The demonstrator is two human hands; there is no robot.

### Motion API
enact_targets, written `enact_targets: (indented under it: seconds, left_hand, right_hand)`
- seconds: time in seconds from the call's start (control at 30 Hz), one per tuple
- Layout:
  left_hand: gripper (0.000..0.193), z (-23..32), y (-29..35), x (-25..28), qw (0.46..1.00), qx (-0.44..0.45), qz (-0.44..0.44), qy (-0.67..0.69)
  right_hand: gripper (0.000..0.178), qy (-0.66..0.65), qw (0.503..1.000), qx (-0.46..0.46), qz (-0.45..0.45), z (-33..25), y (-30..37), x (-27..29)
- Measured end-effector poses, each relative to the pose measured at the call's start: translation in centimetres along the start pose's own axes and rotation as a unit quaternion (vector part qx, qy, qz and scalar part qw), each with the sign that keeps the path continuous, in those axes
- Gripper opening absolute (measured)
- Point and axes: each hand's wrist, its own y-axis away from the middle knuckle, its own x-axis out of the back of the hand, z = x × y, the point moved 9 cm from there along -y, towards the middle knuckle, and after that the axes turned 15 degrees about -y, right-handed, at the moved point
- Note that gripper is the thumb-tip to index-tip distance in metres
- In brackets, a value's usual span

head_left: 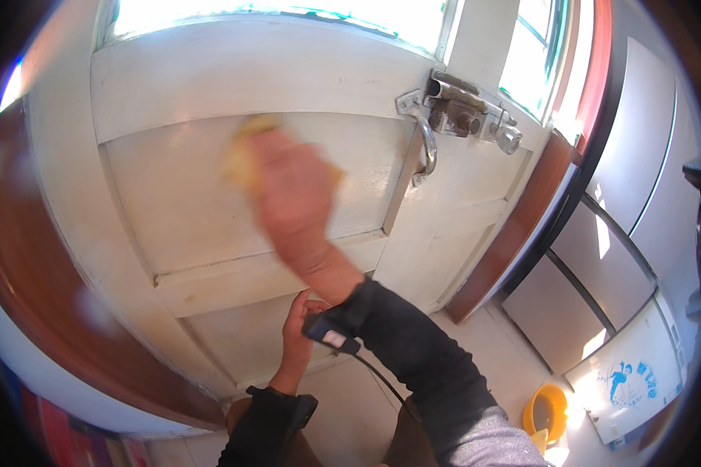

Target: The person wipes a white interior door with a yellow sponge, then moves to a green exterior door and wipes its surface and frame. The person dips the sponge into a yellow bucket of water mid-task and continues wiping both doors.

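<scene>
My right hand [296, 191], blurred by motion, is closed on a yellow cloth [241, 159] pressed to the upper panel of a white wooden door [179, 210]. The cloth spreads out around my fingers. Lower down, my left hand [294, 342] is raised beside the door's lower panel, under my right wrist. Its fingers look apart and slightly bent, with nothing visible in them; a small black device [331, 333] at my right wrist hides part of it. To the right of the cloth, a metal pull handle [427, 148] and a sliding bolt [463, 109] are fixed to the door.
At the lower right, a yellow bucket [549, 411] stands on the pale tiled floor. Near it are a white board [631, 381] with a blue print and grey cabinets [600, 257]. Brown door frame [35, 241] curves along the left. Bright window glass [288, 15] tops the door.
</scene>
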Motion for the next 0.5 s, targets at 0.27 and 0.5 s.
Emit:
enact_targets:
  seconds: [0.27,0.5]
  left_hand:
    - [0.057,0.5,0.6,-0.5,0.996,0.054,-0.066,0.034]
    - [0.056,0.9,0.4,-0.4,0.996,0.069,-0.052,0.017]
  right_hand:
    - [0.038,0.188,0.979,-0.012,-0.072,5.8,0.1,6.1]
    - [0.044,0.081,0.986,-0.126,-0.072,4.1,4.7,5.1]
